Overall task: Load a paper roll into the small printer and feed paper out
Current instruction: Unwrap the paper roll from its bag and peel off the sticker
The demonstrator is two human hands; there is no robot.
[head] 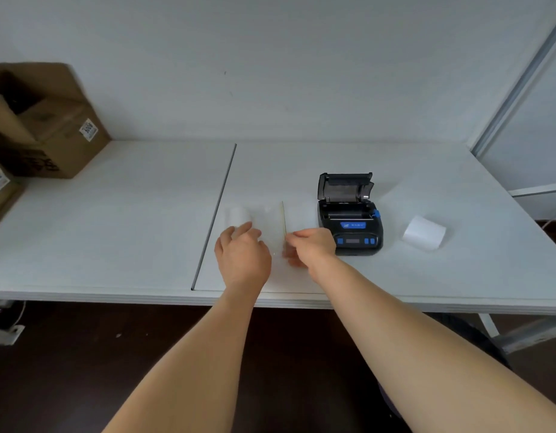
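Note:
A small black printer [350,228] with blue buttons stands on the white table [114,229], its lid tipped open toward the wall and its paper bay showing. Left of it lies a white paper roll [238,215]. My left hand [243,256] rests over the roll's near side with the fingers curled on it. A loose strip of paper [278,223] runs from the roll to the right, and my right hand [308,248] pinches its end, whose edge stands up as a thin line. A second white paper roll [424,233] lies right of the printer.
Brown cardboard boxes [48,129] are stacked at the table's far left against the wall. A seam [219,207] splits the tabletop just left of my left hand. A white frame post [517,89] rises at the far right corner.

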